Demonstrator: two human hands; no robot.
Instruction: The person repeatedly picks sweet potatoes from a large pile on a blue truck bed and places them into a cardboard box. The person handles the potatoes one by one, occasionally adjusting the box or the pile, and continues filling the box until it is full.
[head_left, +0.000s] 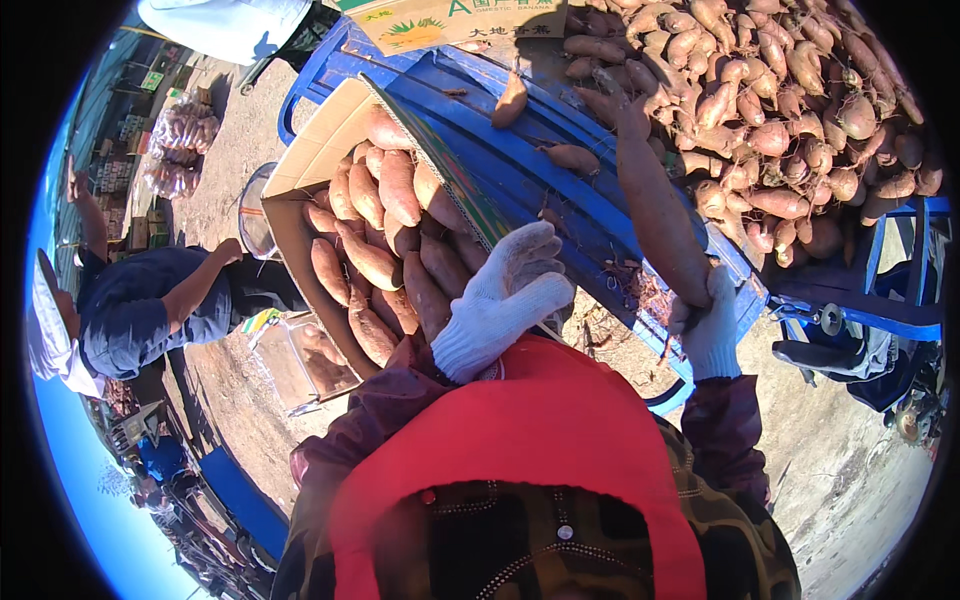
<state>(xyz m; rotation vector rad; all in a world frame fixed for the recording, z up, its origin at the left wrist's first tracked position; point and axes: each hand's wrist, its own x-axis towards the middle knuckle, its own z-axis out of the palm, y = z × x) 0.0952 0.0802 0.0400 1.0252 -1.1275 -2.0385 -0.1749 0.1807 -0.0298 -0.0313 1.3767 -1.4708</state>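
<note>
Both my hands wear white knit gloves. My right hand (709, 322) grips the lower end of a long sweet potato (656, 202), which points up and away over the blue bed. My left hand (506, 300) holds nothing; its fingers are apart, beside the near right edge of an open cardboard box (300, 169). Many sweet potatoes (367, 259) fill that box. A large heap of rooty sweet potatoes (780, 127) lies at the upper right. Two loose ones, a small sweet potato (510, 101) and another sweet potato (570, 157), rest on the blue slats between box and heap.
The blue metal cart bed (480, 120) spans the middle. A printed cardboard box (457, 26) stands at the top. Another person (150, 300) in dark clothes is at the left, near a clear-topped box (300, 360). Bagged produce (184, 142) lies farther off.
</note>
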